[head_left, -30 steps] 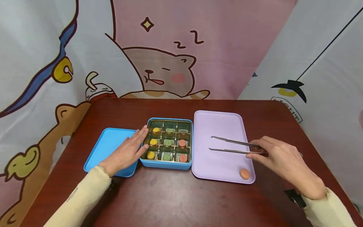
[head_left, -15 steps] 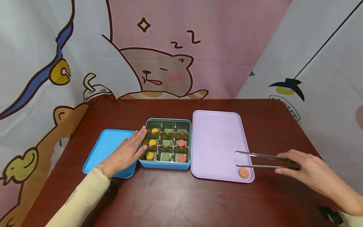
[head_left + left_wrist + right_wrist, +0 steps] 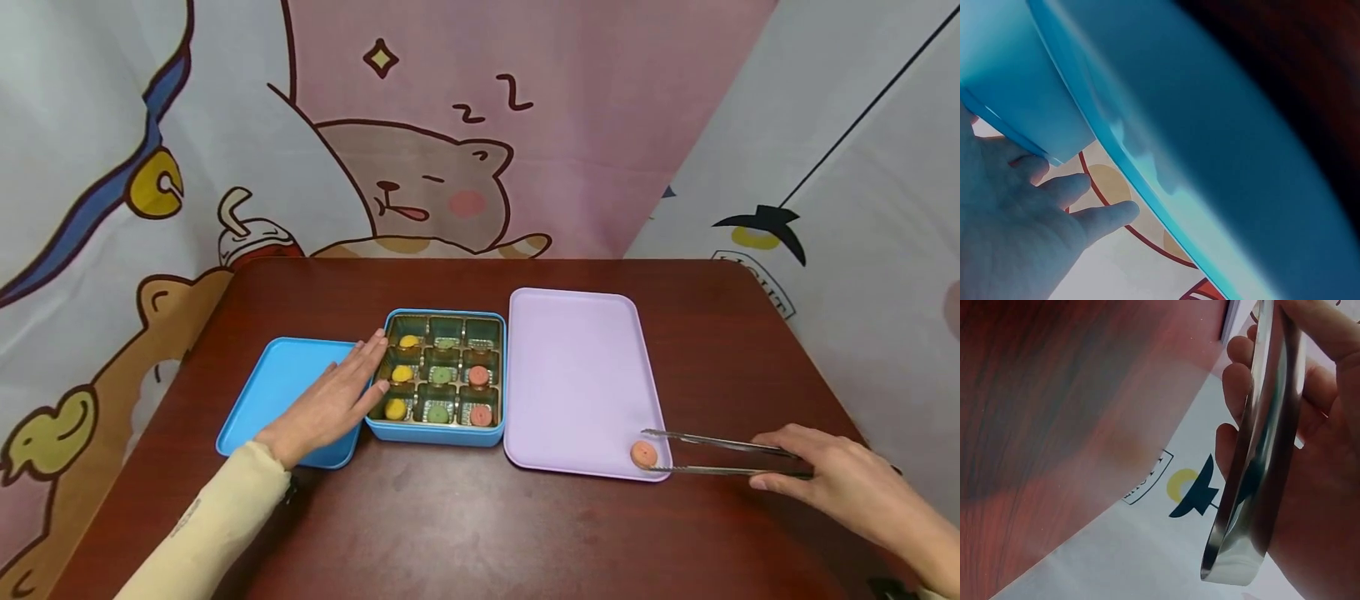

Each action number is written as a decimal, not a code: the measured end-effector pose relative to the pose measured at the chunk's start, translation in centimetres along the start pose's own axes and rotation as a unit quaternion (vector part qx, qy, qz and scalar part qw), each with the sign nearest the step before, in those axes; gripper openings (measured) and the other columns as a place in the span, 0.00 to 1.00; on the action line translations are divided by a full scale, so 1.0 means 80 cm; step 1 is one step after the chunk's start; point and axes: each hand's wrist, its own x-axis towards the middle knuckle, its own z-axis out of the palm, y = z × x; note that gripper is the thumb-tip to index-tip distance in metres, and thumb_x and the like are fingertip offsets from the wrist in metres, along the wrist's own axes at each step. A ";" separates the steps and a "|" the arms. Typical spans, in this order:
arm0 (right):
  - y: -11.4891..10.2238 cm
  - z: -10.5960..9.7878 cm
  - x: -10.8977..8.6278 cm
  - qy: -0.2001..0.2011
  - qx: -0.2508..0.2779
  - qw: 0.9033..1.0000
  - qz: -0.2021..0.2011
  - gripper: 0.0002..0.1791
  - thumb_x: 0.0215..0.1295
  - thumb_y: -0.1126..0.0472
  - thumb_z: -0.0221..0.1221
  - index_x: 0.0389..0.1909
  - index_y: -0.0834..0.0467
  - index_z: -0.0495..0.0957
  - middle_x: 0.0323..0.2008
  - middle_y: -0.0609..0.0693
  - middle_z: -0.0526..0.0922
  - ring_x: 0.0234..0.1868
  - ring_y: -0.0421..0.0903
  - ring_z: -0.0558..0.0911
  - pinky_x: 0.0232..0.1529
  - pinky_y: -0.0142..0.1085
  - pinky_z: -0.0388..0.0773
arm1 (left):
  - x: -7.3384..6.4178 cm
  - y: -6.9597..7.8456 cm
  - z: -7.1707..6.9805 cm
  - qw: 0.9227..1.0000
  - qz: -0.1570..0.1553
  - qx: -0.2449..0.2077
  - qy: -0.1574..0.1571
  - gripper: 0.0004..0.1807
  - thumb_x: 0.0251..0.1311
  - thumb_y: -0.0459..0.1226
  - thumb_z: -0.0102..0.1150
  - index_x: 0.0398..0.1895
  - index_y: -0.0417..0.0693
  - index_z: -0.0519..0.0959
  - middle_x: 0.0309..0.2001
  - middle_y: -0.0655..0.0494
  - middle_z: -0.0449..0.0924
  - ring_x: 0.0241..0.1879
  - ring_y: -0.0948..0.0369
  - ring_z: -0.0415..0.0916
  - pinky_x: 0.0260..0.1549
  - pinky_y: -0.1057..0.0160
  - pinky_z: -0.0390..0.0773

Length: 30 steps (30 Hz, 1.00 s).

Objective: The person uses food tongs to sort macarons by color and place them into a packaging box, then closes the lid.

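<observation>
My right hand (image 3: pixel 840 483) grips a pair of metal tongs (image 3: pixel 1266 437) near the bent end. The tongs' tips are spread at the front right corner of the lilac tray (image 3: pixel 577 367), one on either side of a round pinkish-orange piece (image 3: pixel 643 454) that looks like a cookie. Whether they touch it I cannot tell. My left hand (image 3: pixel 326 408) rests with straight fingers against the left side of the blue box (image 3: pixel 437 434). In the box, a gold divided insert holds yellow pieces (image 3: pixel 395 409) on the left, green pieces (image 3: pixel 437 412) in the middle and pinkish ones (image 3: pixel 481 415) on the right.
A flat blue lid (image 3: pixel 281 379) lies left of the box, partly under my left hand and forearm. Box and lilac tray stand side by side on a dark wooden table (image 3: pixel 465 517). A printed cloth (image 3: pixel 585 125) hangs behind the table.
The tongs in my right hand have moved right and toward me, from over the tray's middle to around the pinkish-orange piece. My left hand stays at the box.
</observation>
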 end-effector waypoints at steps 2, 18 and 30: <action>0.001 0.000 0.003 -0.005 -0.006 1.000 -0.001 0.26 0.44 0.45 0.80 0.44 0.51 0.86 0.40 0.48 0.86 0.34 0.50 0.85 0.28 0.46 0.80 | 0.000 0.000 -0.001 1.000 -0.001 -0.001 0.002 0.41 0.81 0.56 0.41 0.85 0.49 0.43 0.85 0.53 0.38 0.82 0.44 0.41 0.71 0.29 0.52; -0.017 -0.001 0.032 0.010 -0.035 0.999 0.007 0.27 0.44 0.43 0.80 0.41 0.55 0.87 0.34 0.48 0.84 0.28 0.45 0.80 0.24 0.46 0.76 | -0.001 0.001 -0.003 1.000 0.004 -0.006 -0.003 0.40 0.81 0.54 0.43 0.85 0.48 0.43 0.85 0.54 0.37 0.81 0.43 0.41 0.70 0.28 0.52; -0.034 0.011 0.063 0.073 -0.023 0.997 -0.025 0.23 0.45 0.45 0.81 0.40 0.51 0.87 0.30 0.40 0.80 0.24 0.36 0.71 0.19 0.35 0.65 | -0.001 0.001 -0.001 1.000 0.002 -0.006 0.001 0.40 0.81 0.55 0.41 0.85 0.48 0.43 0.85 0.54 0.37 0.82 0.44 0.41 0.70 0.28 0.52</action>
